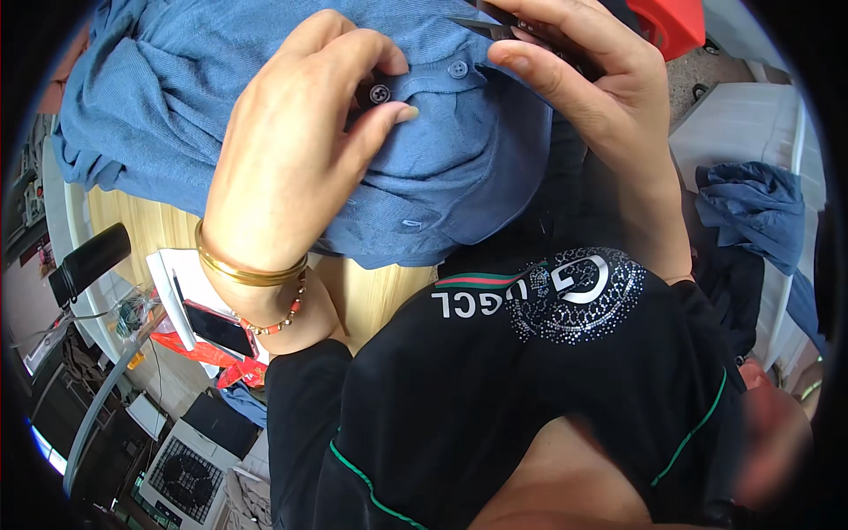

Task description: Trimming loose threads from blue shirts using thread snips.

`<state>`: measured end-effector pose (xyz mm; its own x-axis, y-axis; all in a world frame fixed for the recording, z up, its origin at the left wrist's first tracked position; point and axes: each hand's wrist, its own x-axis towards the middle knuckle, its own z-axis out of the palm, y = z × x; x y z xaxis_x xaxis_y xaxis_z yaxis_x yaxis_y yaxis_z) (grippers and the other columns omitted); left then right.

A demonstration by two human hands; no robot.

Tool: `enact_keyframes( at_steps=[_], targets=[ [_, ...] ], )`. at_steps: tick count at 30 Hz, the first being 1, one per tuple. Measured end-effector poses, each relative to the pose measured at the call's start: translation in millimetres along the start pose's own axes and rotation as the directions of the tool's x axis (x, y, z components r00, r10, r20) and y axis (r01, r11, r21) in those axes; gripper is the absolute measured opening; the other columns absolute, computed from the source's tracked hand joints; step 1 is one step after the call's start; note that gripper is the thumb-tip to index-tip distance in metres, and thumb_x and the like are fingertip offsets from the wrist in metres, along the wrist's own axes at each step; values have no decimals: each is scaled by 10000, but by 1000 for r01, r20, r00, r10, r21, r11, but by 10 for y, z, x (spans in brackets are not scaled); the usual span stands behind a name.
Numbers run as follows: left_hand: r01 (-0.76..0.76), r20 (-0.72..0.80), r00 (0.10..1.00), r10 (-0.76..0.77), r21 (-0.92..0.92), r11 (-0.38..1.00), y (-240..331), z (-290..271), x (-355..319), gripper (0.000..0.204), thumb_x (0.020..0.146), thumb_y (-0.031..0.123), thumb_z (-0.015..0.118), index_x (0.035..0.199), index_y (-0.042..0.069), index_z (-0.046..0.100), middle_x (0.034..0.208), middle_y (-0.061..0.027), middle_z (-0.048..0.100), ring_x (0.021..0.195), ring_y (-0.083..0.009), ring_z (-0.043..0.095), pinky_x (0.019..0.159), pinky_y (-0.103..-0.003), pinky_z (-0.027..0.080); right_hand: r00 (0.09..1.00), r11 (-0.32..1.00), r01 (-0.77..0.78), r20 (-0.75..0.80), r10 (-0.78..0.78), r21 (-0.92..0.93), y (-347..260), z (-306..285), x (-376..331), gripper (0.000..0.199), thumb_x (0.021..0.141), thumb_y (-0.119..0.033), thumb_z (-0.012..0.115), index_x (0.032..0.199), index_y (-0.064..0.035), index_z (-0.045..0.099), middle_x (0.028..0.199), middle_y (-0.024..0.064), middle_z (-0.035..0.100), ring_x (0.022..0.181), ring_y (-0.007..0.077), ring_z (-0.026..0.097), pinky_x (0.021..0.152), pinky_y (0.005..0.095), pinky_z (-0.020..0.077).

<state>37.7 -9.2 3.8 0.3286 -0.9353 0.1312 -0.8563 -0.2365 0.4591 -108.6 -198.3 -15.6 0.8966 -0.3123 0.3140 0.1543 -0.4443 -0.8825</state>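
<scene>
A blue knitted garment (177, 88) lies bunched in front of me, its button placket running between my hands. My left hand (300, 132), with a gold bangle and a beaded bracelet at the wrist, pinches the placket. A dark four-hole button (380, 94) shows between its thumb and forefinger. To the right along the placket sits a second button (458, 70), and a buttonhole (412, 223) lies lower on the cloth. My right hand (609, 79) is closed around small dark scissors (481, 26), whose pointed blades face left above the garment. Their handles are mostly hidden by the fingers.
Left on the wooden tabletop (353, 300) are a black cylinder (93, 261) and a phone (216, 327) by white paper. At right, blue cloth (751, 208) hangs over a white surface (733, 124). A red object (676, 22) stands beyond my right hand.
</scene>
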Motion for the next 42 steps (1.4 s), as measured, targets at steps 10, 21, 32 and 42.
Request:
enact_keyframes(
  at_steps=[10, 21, 32, 42],
  targets=[
    [3, -19, 1000, -2, 47, 999, -40, 85, -21, 181, 809, 12, 760, 980, 11, 699, 849, -71, 533, 697, -179, 509, 638, -288, 447, 1000, 1000, -4, 17, 3, 3, 151, -10, -2, 328, 866, -61, 777, 1172, 27, 701, 872, 55, 631, 768, 108, 559, 685, 237, 444],
    [-58, 33, 998, 59, -45, 997, -46, -49, -18, 90, 869, 9, 693, 924, -26, 631, 855, -101, 531, 760, -227, 541, 698, -289, 440, 1000, 1000, -14, 27, 13, 18, 257, 31, -8, 313, 875, -61, 770, 1169, 18, 698, 887, 46, 627, 770, 103, 567, 692, 232, 459],
    [-34, 44, 998, 38, -79, 996, -74, -75, -23, 63, 946, -12, 617, 962, -34, 559, 912, -96, 517, 800, -187, 505, 752, -255, 426, 999, 1000, -5, 40, 5, -5, 302, 35, -17, 320, 871, -66, 775, 1169, 23, 700, 868, 54, 616, 760, 110, 569, 678, 241, 456],
    [-8, 33, 999, 12, -92, 996, -100, -93, -5, 50, 980, 1, 603, 980, -30, 564, 941, -67, 535, 797, -129, 509, 743, -221, 425, 692, 689, 719, -2, -722, 89, 557, 198, 179, 291, 887, -77, 757, 1153, 27, 702, 824, 111, 634, 726, 201, 605, 665, 299, 480]
  ],
)
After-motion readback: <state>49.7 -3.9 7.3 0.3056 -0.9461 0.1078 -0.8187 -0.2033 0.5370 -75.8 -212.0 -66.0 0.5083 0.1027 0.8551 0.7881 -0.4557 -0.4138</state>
